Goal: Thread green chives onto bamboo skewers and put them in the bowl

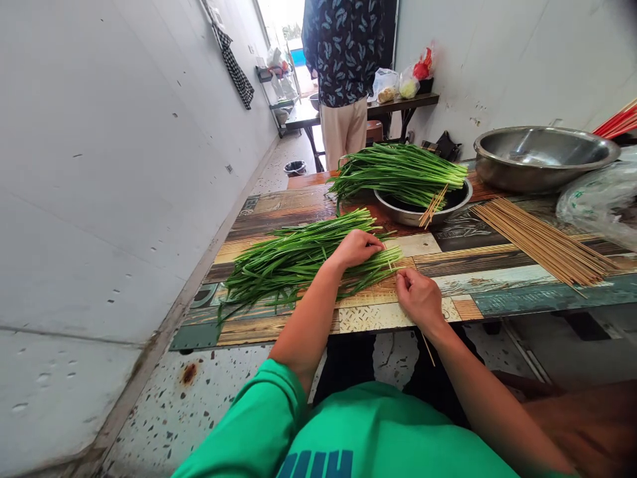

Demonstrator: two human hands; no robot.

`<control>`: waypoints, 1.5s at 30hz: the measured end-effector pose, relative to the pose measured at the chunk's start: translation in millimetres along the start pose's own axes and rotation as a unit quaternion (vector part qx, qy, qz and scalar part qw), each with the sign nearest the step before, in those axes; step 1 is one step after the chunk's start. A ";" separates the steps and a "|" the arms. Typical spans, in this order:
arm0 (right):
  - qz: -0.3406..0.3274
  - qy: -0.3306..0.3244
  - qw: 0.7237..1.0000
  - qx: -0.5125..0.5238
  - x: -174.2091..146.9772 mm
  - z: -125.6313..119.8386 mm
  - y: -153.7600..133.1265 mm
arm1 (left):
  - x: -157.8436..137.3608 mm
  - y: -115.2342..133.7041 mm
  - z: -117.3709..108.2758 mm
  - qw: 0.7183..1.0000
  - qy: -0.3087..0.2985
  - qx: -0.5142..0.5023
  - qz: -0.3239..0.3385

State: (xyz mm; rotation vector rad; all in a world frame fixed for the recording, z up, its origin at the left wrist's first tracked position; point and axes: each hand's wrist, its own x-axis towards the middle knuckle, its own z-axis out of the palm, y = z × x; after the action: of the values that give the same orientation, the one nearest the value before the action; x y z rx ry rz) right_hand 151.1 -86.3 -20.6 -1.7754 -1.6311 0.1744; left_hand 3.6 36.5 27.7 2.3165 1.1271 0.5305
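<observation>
A loose pile of garlic chives lies on the wood-patterned table, its pale stem ends pointing right. Over those stems is my left hand, its fingers closed in a pinch on chives near the cut ends. My right hand is closed around a thin bamboo skewer, whose lower part sticks out below the hand past the table's front edge. The skewer's tip is close to the stem ends. Behind, more garlic chives rest across a metal bowl, with several short skewers at their stem ends.
Many bamboo skewers are spread on the table at right. Beyond them stand a large steel basin and a clear plastic bag. A person stands at a farther table. A white wall runs along the left.
</observation>
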 end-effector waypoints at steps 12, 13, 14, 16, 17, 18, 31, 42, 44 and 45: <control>0.014 0.002 1.000 0.002 -0.4 -0.5 -3.1 | -0.6 12.9 2.6 0.941 0.044 0.307 -0.131; 0.014 0.001 1.000 0.005 -0.5 -0.6 -3.1 | -2.1 12.6 2.3 0.939 0.043 0.314 -0.133; 0.014 0.000 1.000 0.008 -0.5 -0.7 -3.1 | -3.3 12.0 1.8 0.940 0.039 0.313 -0.130; 0.013 0.000 1.000 0.016 -0.7 -0.7 -2.9 | -4.9 11.0 0.7 0.947 0.029 0.298 -0.116; 0.014 0.000 1.000 0.020 -0.8 -0.7 -2.7 | -5.1 10.7 0.3 0.952 0.029 0.286 -0.107; 0.016 0.000 1.000 0.023 -0.8 -0.7 -2.5 | -5.1 10.7 0.0 0.958 0.034 0.269 -0.099; 0.016 0.003 0.999 0.029 -1.1 0.5 -0.3 | 0.9 2.8 7.9 0.995 0.080 0.033 -0.055; 0.003 0.006 0.999 0.034 -0.9 0.1 0.4 | 2.4 1.0 7.1 0.995 0.077 0.015 -0.063; 0.003 0.003 0.999 0.032 -1.0 0.3 0.7 | 2.4 1.1 6.9 0.995 0.071 0.018 -0.062; 0.004 0.001 1.000 0.031 -1.0 0.4 0.8 | 2.4 1.1 7.1 0.996 0.068 0.019 -0.061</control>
State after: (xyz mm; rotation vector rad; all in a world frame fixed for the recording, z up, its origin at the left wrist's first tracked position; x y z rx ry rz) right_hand 151.3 -87.0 -21.8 -1.7342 -1.6005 0.2237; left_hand 9.5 35.9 23.0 2.2547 1.3437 0.6323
